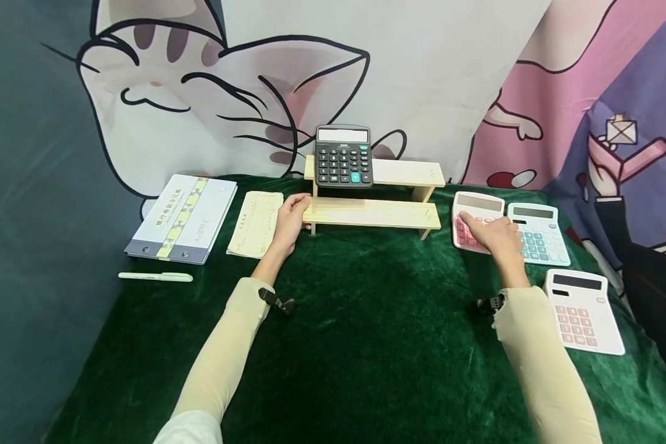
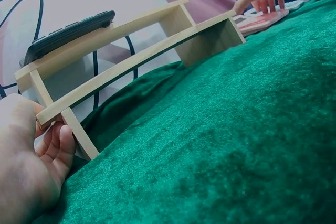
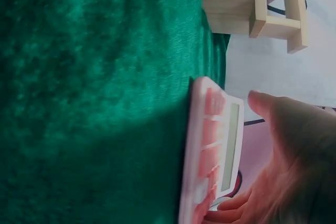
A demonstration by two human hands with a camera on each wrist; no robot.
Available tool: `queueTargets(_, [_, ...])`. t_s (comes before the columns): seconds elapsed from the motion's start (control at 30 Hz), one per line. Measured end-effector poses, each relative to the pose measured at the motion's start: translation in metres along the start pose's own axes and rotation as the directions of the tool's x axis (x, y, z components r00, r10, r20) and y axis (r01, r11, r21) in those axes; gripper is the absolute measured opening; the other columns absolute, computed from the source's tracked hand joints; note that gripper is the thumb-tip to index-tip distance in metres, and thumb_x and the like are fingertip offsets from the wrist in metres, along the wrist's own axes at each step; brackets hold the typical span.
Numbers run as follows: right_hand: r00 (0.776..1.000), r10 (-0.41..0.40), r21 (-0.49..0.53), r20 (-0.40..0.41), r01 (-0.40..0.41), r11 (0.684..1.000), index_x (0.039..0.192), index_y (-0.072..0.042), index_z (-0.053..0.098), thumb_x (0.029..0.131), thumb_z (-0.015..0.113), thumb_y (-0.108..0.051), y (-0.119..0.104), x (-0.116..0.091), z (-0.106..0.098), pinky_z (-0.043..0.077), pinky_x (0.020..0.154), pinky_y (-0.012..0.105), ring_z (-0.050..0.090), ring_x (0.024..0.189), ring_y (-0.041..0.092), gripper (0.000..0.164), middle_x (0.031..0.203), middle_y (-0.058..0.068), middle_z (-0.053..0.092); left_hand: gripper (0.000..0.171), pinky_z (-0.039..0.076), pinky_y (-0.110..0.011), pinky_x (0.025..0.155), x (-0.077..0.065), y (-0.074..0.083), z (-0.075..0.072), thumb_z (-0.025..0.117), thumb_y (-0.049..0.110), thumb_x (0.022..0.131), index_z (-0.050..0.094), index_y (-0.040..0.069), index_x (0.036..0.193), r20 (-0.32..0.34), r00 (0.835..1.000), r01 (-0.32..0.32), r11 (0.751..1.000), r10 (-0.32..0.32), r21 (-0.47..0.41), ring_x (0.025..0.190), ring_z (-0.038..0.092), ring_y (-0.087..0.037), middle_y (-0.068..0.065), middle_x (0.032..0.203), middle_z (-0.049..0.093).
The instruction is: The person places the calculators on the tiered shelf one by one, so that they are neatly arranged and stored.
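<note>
Fingers and thumb of the left hand (image 1: pixel 291 223) pinch the wooden stand (image 1: pixel 374 213) at the left end of its lower tier; from my remote seat I take that as steadying it. Farther off, up and to the right of those fingers, the black calculator (image 1: pixel 344 157) leans on the upper tier. Over on my right hand (image 1: pixel 502 240), the thumb is spread well away from the other fingers, with the pink calculator (image 3: pixel 212 140) lying below the thumb on the green cloth (image 1: pixel 366 345). Whether the fingertips touch its edge, I can't tell. Just right of them lies the blue calculator (image 1: pixel 541 240). I judge the step in hand to be reaching for the pink one; the next move calls for bringing thumb and fingers together on its sides, left fingers steady.
</note>
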State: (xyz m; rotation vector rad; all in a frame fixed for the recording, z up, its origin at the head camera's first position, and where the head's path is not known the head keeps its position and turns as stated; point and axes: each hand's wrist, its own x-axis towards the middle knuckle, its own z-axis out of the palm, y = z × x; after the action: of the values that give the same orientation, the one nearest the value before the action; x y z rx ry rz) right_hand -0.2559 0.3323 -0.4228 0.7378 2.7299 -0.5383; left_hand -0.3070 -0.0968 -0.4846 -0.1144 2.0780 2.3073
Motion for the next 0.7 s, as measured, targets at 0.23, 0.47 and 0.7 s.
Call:
queueTargets(0.23, [0.999, 0.041, -0.082, -0.016, -0.042, 0.996, 0.145, 0.026, 0.006, 0.073, 0.038, -0.095, -0.001, 0.006, 0.010, 0.034, 0.111, 0.062, 0.031, 0.132, 0.056, 0.144, 0.143, 0.048, 0.023, 0.037, 0.049, -0.018, 0.054, 0.001, -0.002, 0.000, 0.055, 0.031, 0.103, 0.059, 0.010, 0.132, -0.011, 1.000, -0.011, 1.000, 0.011, 0.003, 0.074, 0.054, -0.009, -0.006, 0.114, 0.060])
queueTargets(0.47, [0.999, 0.025, -0.180, 0.039, -0.018, 0.984, 0.143, 0.028, 0.008, 0.072, 0.047, -0.092, -0.015, 0.005, 0.006, 0.038, 0.111, 0.059, 0.036, 0.130, 0.054, 0.146, 0.143, 0.050, 0.024, 0.039, 0.049, -0.019, 0.053, -0.003, 0.000, -0.005, 0.054, 0.032, 0.103, 0.058, 0.009, 0.134, -0.006, 1.000, -0.004, 1.000, 0.004, 0.008, 0.073, 0.054, -0.009, -0.008, 0.119, 0.060])
queueTargets(0.7, [0.998, 0.041, -0.158, 0.037, -0.035, 0.987, 0.144, 0.027, 0.002, 0.078, 0.048, -0.085, -0.010, 0.006, 0.009, 0.033, 0.114, 0.060, 0.028, 0.135, 0.056, 0.139, 0.145, 0.050, 0.018, 0.040, 0.050, -0.020, 0.055, -0.002, -0.001, -0.003, 0.055, 0.032, 0.103, 0.057, 0.009, 0.136, 0.012, 1.000, 0.014, 1.000, -0.014, 0.014, 0.077, 0.054, -0.009, -0.010, 0.123, 0.059])
